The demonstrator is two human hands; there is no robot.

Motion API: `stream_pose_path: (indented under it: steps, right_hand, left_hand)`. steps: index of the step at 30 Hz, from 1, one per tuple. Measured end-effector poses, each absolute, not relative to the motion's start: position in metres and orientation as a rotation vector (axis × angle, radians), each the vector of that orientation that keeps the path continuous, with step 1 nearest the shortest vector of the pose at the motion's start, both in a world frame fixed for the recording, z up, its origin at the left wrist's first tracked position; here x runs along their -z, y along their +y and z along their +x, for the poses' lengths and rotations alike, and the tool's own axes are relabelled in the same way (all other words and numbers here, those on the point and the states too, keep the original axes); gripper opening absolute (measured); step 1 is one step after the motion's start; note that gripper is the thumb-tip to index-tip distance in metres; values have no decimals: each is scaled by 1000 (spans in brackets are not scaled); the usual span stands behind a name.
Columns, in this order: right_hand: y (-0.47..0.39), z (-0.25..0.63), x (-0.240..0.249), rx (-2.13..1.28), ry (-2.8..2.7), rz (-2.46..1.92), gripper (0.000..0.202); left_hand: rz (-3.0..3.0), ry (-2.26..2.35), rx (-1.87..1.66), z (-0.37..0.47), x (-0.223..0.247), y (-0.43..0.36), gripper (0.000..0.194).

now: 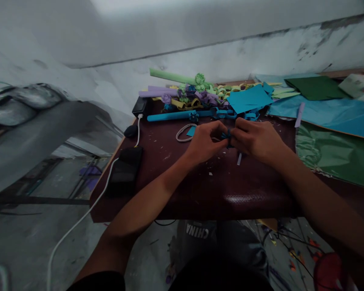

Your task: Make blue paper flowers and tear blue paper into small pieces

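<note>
Over the middle of the dark red table [182,182], my left hand [206,139] and my right hand [255,139] meet around a small blue paper piece [227,136]. Thumb and fingers of my left hand pinch its left side, while my right hand's curled fingers hold the right side. Fingers hide part of the piece. Left of my hands lie a pale loop band [182,133] and a small blue paper scrap [191,131]. A narrow pale strip [239,159] sticks out below my right hand.
Rolled green [170,75], purple and blue paper tubes lie behind my hands, beside paper flowers and chains. Blue sheets [250,98] and green sheets [336,151] cover the right side. At the left are a black box [125,167] and a white cable [79,220].
</note>
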State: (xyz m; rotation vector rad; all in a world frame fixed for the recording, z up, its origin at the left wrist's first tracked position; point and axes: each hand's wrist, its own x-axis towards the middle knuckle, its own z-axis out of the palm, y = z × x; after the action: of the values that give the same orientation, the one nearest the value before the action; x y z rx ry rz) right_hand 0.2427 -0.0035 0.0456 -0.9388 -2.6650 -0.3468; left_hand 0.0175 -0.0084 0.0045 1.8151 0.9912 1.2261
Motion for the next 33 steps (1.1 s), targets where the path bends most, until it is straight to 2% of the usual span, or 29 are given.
stream_pose_path:
  steps: [7, 12, 19, 24, 33]
  right_hand:
    - [-1, 249, -48, 488, -2722, -867, 31]
    - [-2, 250, -51, 451, -2718, -865, 27]
    - [3, 255, -46, 386, -2665, -843, 38]
    - [-2, 251, -47, 383, -2581, -897, 32]
    - [-7, 244, -49, 405, -2632, -840, 36]
  left_hand:
    - [1835, 1004, -1252, 19, -8, -9, 10]
    - [1816, 1016, -1252, 19, -8, -10, 12]
    - [1762, 966, -1246, 18, -11, -9, 13]
    - [1755, 974, -1273, 17, -10, -8, 17]
    - [1737, 977, -1321, 16, -1, -1, 15]
